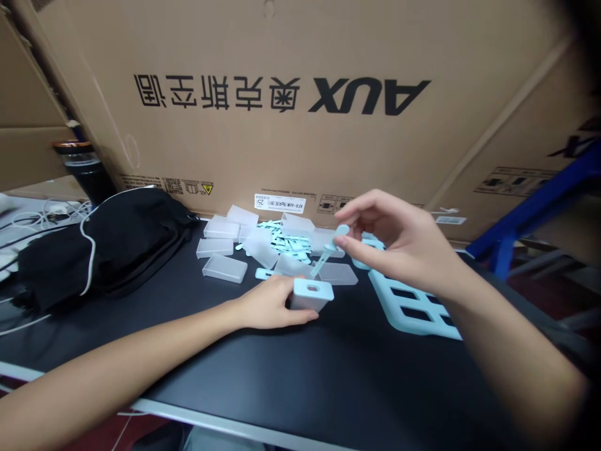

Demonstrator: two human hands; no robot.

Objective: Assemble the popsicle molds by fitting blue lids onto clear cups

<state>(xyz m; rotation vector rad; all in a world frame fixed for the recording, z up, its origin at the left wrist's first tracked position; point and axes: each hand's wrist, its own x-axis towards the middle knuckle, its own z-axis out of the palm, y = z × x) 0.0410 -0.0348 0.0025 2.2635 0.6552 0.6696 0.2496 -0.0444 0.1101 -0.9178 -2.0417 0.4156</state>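
The left hand (270, 305) grips the blue-lidded box (312, 298); the right hand (392, 237), higher, pinches a blue stick (327, 253). The step seems to be bringing stick to the lid hole (313, 288), calling probably for careful aligning; translucent cases (225, 268) lie beyond the left hand

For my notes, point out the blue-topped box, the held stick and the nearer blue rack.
Blue-topped box (313, 296), head view: its top.
Held stick (330, 248), head view: its middle.
Nearer blue rack (389, 304), head view: left rim.
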